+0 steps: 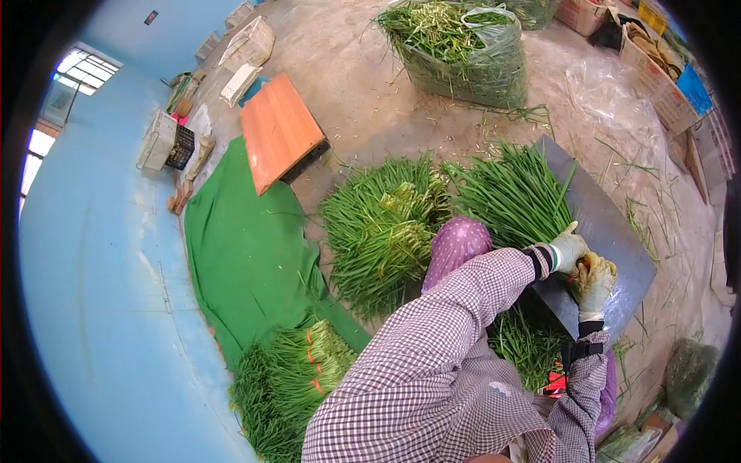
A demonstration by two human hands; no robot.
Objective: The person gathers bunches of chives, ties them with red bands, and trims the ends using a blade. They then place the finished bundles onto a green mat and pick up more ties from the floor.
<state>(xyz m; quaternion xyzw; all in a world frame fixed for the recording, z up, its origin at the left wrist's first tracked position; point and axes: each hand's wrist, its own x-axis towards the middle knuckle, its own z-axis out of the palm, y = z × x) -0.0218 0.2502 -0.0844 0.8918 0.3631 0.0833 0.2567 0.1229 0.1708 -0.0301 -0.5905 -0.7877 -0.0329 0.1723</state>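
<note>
A loose bunch of garlic chives (513, 197) lies on a grey metal board (610, 224), its leaves fanned towards the upper left. My left hand (569, 248), in a pale glove, is closed around the stem end of this bunch. Right beside it, touching, my gloved right hand (596, 285) has its fingers curled together at the same stem ends. A bit of orange band (588, 261) shows between the two hands; how it runs round the stems is hidden by the fingers.
A pile of loose chives (386, 231) lies left of my knee. Banded bundles (309, 363) rest by a green cloth (247, 247). Ahead stand a stuffed plastic bag (471, 62) and an orange-brown board (279, 127). Crates (656, 81) line the right side.
</note>
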